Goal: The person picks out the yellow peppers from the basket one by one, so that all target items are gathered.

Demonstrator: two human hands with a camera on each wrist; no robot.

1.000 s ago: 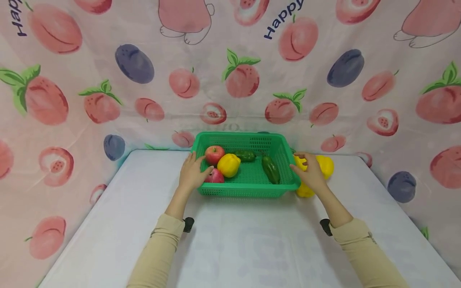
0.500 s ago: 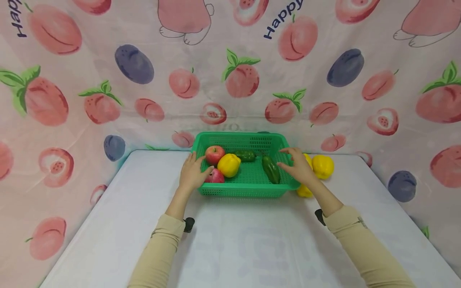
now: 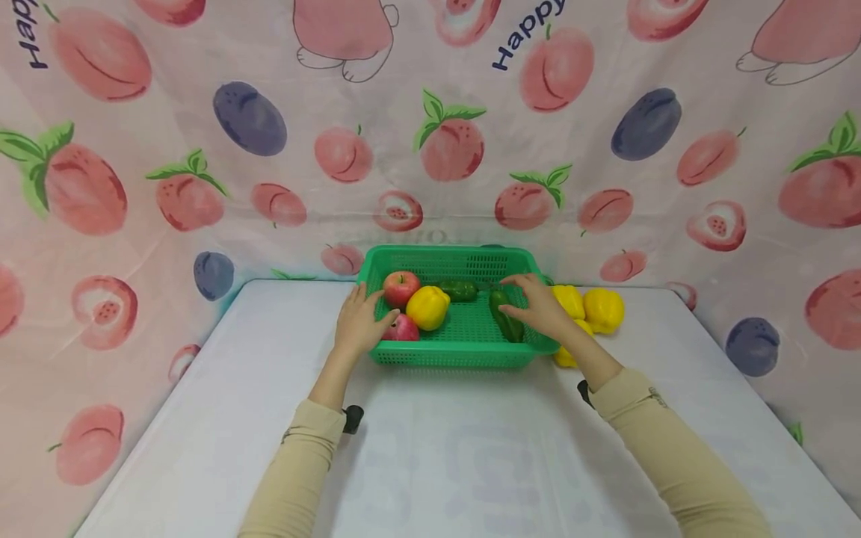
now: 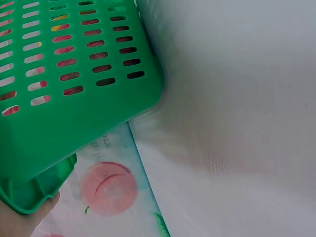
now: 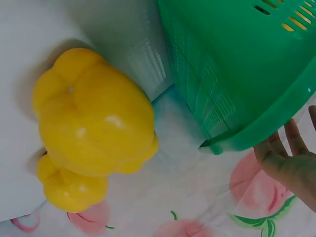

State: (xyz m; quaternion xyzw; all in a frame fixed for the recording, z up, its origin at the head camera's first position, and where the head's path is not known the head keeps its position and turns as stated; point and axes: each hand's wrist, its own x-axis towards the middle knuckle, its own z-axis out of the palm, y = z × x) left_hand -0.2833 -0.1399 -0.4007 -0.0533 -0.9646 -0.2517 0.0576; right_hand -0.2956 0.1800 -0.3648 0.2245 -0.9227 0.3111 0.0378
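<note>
A green plastic basket (image 3: pixel 451 357) stands at the far middle of the table. My left hand (image 3: pixel 356 321) is at its left rim, thumb spread over the inside beside a pinkish-red fruit (image 3: pixel 402 329); the left wrist view shows a finger beyond the rim. My right hand (image 3: pixel 541 306) reaches over the basket's right side, thumb and fingers apart, above a long dark green pepper (image 3: pixel 506 321); whether they touch is unclear. A second green pepper (image 3: pixel 460 291), a red apple (image 3: pixel 401 288) and a yellow fruit with a nub (image 3: pixel 428 308) also lie inside.
Several yellow bell peppers (image 3: pixel 603 310) sit on the table just right of the basket, partly behind my right forearm; two large ones show in the right wrist view, one big yellow bell pepper (image 5: pixel 94 118) foremost. A fruit-print cloth (image 3: pixel 403 149) hangs behind the table.
My right hand has moved left from beside the basket's right rim to above the green pepper. My left hand and the basket have stayed in place.
</note>
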